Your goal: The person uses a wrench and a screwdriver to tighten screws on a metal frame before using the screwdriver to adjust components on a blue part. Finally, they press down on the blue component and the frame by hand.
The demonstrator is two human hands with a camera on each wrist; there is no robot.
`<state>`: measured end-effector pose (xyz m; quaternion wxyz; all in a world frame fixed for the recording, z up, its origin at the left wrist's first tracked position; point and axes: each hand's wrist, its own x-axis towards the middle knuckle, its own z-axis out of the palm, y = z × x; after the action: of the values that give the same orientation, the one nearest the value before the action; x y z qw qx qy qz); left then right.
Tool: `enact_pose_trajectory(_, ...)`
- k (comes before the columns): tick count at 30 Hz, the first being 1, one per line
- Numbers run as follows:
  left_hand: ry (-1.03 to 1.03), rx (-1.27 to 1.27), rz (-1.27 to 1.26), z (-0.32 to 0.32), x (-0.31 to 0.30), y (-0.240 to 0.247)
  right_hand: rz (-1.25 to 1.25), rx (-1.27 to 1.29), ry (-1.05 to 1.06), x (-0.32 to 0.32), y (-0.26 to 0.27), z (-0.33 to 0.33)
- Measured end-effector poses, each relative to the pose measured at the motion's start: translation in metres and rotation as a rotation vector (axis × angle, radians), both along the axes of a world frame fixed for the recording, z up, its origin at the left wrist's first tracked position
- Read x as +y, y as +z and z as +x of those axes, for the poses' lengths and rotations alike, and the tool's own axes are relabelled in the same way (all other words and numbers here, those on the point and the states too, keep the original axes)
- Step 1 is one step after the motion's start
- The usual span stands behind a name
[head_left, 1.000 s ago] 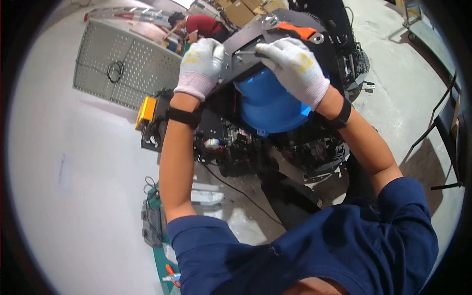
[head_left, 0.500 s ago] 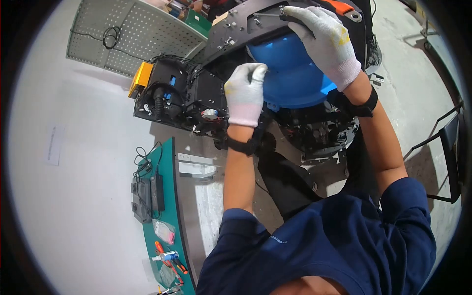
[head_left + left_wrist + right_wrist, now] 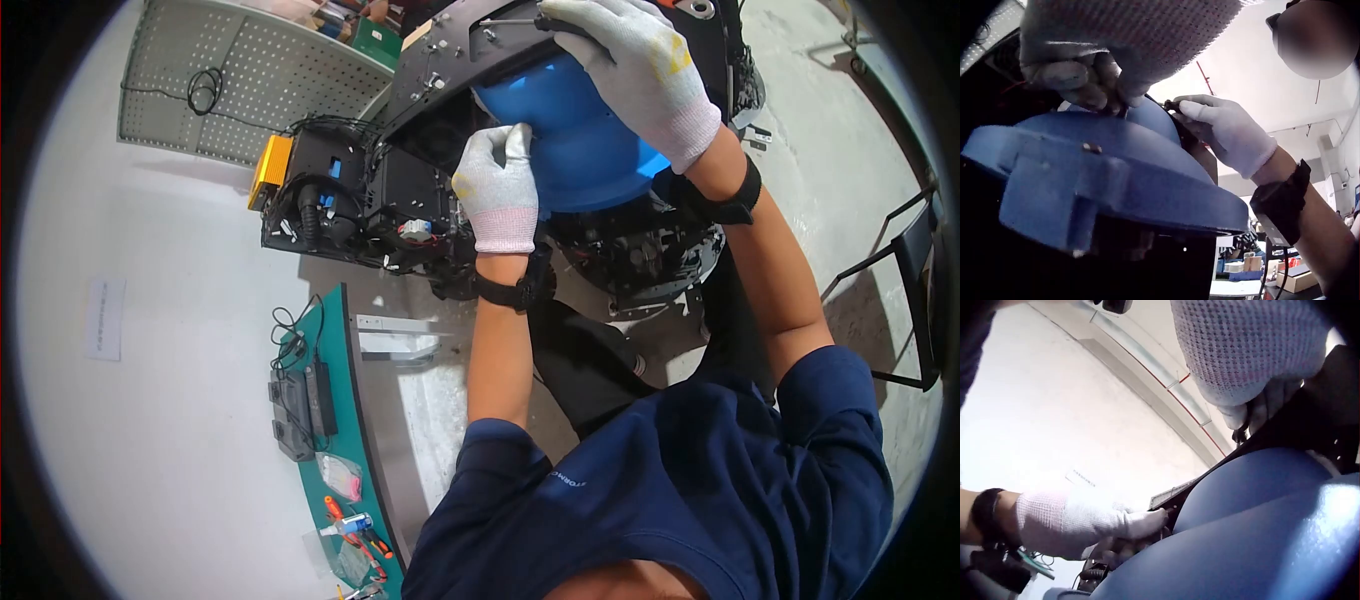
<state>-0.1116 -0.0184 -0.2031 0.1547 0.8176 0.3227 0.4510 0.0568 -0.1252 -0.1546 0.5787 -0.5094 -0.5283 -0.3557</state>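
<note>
My gloved left hand (image 3: 497,185) is beside the blue plastic shell (image 3: 580,130), thumb and forefinger meeting at its edge. In the left wrist view those fingertips pinch a small thin piece behind the blue rim (image 3: 1147,169); the glove mostly hides it, and I cannot tell its kind. Up over the black panel (image 3: 415,75), my gloved right hand (image 3: 640,75) grips the dark end of a slim tool with a metal shaft (image 3: 508,22). The shaft points left, along the panel. Bolts (image 3: 437,82) stand up from the panel's left part.
An orange-handled wrench (image 3: 690,7) lies at the top edge, by the right hand. Left of the shell is black machinery with a yellow box (image 3: 270,172). A green-topped table (image 3: 340,400) holds chargers, bags and tools. A black-framed chair (image 3: 905,270) stands at right.
My left hand has come down from the panel to the blue shell's left edge. The right hand stays over the panel with the slim tool. The head view has shifted downward.
</note>
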Motion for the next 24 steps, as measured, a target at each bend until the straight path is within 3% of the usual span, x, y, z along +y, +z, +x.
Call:
enact_pose_trajectory(4, -0.005, 0.094, 0.062, 0.001, 0.001, 0.007, -0.01, 0.011, -0.007, -0.001, 0.0, 0.0)
enact_pose_trajectory(6, -0.022, 0.047, -0.027, 0.001, 0.0, 0.007, -0.009, 0.002, -0.021, 0.0, -0.001, 0.0)
enact_pose_trajectory(15, 0.007, -0.073, -0.002, 0.005, -0.001, -0.006, 0.028, -0.006, -0.053, 0.001, -0.002, -0.002)
enact_pose_trajectory(22, 0.013, 0.038, -0.115, 0.003, -0.005, 0.01, 0.045, -0.017, -0.042, 0.005, -0.002, -0.001)
enact_pose_trajectory(24, 0.003, 0.017, -0.017, 0.002, 0.001, 0.004, 0.067, -0.015, -0.035, 0.006, -0.003, -0.002)
